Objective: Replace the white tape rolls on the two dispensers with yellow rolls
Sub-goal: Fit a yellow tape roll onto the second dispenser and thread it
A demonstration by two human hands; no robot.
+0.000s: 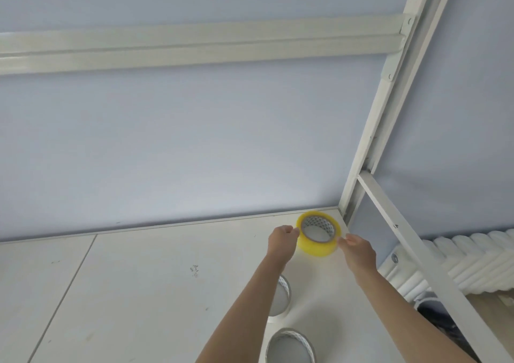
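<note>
A yellow tape roll (317,248) sits at the far right corner of the white table (153,279), tilted so its patterned core faces me. My left hand (282,241) pinches its left side and my right hand (358,251) pinches its right side. Two white tape rolls lie flat nearer to me: one white roll (281,298) is partly hidden behind my left forearm, the other white roll (290,347) is at the bottom edge. No dispenser is in view.
A pale blue wall rises right behind the table. A white metal frame post (375,128) and a slanted bar (411,254) stand at the table's right corner. White ribbed padding (472,262) lies beyond the right edge.
</note>
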